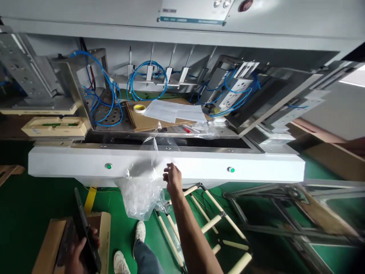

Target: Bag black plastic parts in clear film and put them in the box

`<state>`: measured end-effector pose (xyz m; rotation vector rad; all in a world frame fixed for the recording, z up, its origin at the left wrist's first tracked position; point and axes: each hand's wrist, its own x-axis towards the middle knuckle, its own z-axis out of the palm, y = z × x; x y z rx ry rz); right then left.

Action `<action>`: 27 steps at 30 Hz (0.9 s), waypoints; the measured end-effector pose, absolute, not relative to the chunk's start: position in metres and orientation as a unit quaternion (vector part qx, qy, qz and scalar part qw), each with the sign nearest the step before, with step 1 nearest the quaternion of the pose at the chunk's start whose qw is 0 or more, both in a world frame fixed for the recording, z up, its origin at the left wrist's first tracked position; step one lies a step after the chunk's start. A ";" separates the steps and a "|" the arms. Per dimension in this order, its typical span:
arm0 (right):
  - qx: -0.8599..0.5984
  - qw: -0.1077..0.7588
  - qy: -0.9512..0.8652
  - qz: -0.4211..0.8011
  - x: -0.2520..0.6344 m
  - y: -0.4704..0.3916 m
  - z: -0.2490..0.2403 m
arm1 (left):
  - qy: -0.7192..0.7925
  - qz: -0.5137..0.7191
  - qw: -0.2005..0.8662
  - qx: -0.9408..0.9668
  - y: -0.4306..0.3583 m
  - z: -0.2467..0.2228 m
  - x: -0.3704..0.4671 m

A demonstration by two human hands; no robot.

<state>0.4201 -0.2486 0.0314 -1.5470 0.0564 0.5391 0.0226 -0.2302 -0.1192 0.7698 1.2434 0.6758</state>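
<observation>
Right hand (172,176): fingers half-curled, can't tell if they're pinching film. Clear plastic bag (139,194) is right by them at 8–9 o'clock, draped down over the white front beam (199,164). Left hand (82,247), 7–8 o'clock from the right: closed around a dark flat slab (82,215), tilted, thumb on the near face. Cardboard box (105,232) behind slab.

Further out from right hand: 2 green buttons on the beam, 9 (108,166) and 3 o'clock (231,169). White sheets (176,111) at 12, on brown cardboard (137,122); tape roll (139,109) at 11, beside sheets. Cream-tube frame (215,220) on floor, 4–5 o'clock.
</observation>
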 end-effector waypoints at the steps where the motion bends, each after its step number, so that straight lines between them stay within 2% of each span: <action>1: -0.681 0.690 0.041 0.243 0.425 -0.251 0.024 | 0.542 0.320 0.704 0.330 -0.226 -0.107 0.039; 7: -0.618 0.722 0.127 0.285 0.425 -0.253 -0.010 | 0.454 0.362 0.731 0.359 -0.209 -0.042 0.150; 13: -0.553 0.762 0.169 0.292 0.393 -0.245 -0.019 | 0.397 0.413 0.716 0.401 -0.182 -0.018 0.226; 19: -0.523 0.780 0.175 0.294 0.368 -0.247 -0.016 | 0.367 0.443 0.677 0.459 -0.141 -0.006 0.260; 27: -0.528 0.756 0.134 0.361 0.343 -0.245 -0.015 | 0.311 0.476 0.719 0.400 -0.065 0.012 0.269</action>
